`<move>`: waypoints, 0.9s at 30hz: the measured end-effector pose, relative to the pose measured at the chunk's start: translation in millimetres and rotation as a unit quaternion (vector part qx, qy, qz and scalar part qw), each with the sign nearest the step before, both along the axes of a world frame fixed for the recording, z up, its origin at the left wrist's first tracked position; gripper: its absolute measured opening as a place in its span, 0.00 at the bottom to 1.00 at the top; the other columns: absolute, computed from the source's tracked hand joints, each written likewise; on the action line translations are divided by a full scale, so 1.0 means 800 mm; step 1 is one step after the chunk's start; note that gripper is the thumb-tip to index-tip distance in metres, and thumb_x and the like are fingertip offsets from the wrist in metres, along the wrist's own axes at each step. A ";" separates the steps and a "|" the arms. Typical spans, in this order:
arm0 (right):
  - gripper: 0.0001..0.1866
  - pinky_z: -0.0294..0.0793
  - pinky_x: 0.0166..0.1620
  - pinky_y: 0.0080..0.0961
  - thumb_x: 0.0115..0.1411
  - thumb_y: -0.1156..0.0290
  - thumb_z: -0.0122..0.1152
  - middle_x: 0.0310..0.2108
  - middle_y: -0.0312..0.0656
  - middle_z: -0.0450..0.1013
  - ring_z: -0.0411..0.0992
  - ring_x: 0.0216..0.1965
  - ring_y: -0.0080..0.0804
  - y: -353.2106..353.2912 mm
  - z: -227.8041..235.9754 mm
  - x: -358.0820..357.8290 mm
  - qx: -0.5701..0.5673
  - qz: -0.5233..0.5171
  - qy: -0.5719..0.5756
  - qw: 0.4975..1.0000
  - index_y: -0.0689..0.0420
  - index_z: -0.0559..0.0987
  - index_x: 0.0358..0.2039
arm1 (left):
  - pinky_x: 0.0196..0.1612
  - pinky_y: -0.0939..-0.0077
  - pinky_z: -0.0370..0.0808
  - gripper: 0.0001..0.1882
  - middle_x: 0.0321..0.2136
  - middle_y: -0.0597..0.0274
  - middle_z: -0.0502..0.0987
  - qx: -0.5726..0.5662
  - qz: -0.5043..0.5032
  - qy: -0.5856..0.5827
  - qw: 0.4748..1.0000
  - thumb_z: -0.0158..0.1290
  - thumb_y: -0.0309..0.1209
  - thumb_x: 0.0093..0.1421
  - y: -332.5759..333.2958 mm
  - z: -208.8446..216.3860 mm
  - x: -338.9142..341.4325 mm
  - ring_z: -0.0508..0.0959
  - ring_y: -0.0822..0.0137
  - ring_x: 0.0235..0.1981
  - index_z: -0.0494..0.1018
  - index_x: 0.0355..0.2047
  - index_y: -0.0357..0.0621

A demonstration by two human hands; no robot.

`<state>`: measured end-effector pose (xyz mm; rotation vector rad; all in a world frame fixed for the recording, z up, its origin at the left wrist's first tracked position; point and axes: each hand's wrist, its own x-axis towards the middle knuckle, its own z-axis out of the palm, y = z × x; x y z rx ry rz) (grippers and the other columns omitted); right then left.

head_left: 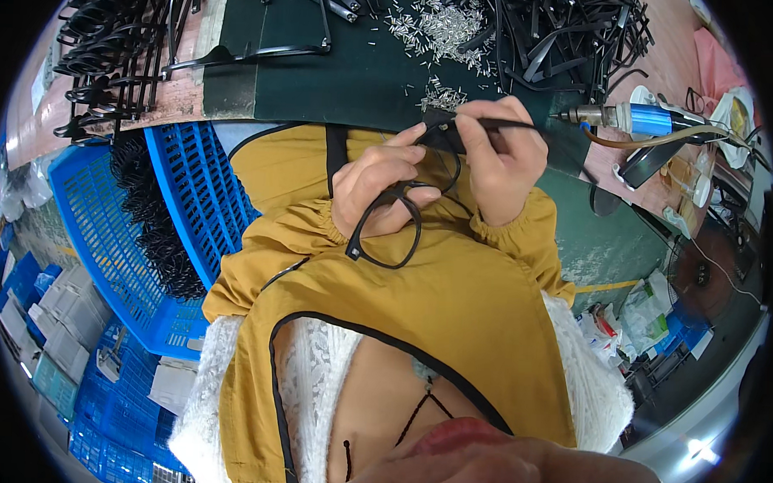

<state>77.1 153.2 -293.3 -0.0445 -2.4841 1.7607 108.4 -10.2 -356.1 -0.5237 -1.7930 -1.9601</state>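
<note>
My left hand [375,188] is closed around a black eyeglass frame [354,251], one rim of which hangs below the fingers. Up and to the right, my right hand [502,156] pinches a slim black temple arm [517,124] that points right. The arm's inner end meets the frame's corner, between the fingertips of both hands. Whether the two parts are joined there is too small to tell. Just beyond the hands, a small cluster of silver metal pins [443,97] lies on the dark green mat [349,87].
A larger silver pin pile [441,22] and a heap of black temple arms [564,43] lie farther back. At right rests a blue-bodied powered screwdriver [650,120] with a hose. Glasses frames [104,48] line the left. A blue basket [89,231] holds black parts [153,225].
</note>
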 end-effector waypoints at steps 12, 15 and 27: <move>0.20 0.75 0.41 0.17 0.62 0.81 0.58 0.41 0.36 0.73 0.78 0.41 0.22 0.003 0.059 -0.120 0.118 0.294 0.083 0.945 0.57 0.78 0.55 | 0.40 0.72 0.85 0.13 0.37 0.50 0.80 0.306 -0.054 -0.417 0.854 0.45 0.26 0.72 -0.048 0.081 -0.033 0.85 0.57 0.35 0.69 0.53 0.32; 0.11 0.74 0.32 0.30 0.64 0.68 0.58 0.28 0.42 0.75 0.75 0.28 0.34 -0.078 0.039 -0.215 0.318 0.140 0.338 0.874 0.60 0.80 0.42 | 0.34 0.76 0.83 0.15 0.30 0.53 0.80 0.267 -0.079 -0.411 0.868 0.45 0.33 0.74 -0.052 0.076 -0.037 0.85 0.60 0.31 0.74 0.47 0.32; 0.14 0.68 0.35 0.15 0.63 0.81 0.57 0.27 0.32 0.73 0.70 0.29 0.17 -0.008 0.080 -0.125 -0.035 0.147 0.044 0.988 0.61 0.82 0.48 | 0.31 0.75 0.81 0.25 0.27 0.51 0.80 0.200 -0.095 -0.434 0.873 0.38 0.44 0.76 -0.059 0.065 -0.048 0.84 0.59 0.28 0.74 0.45 0.30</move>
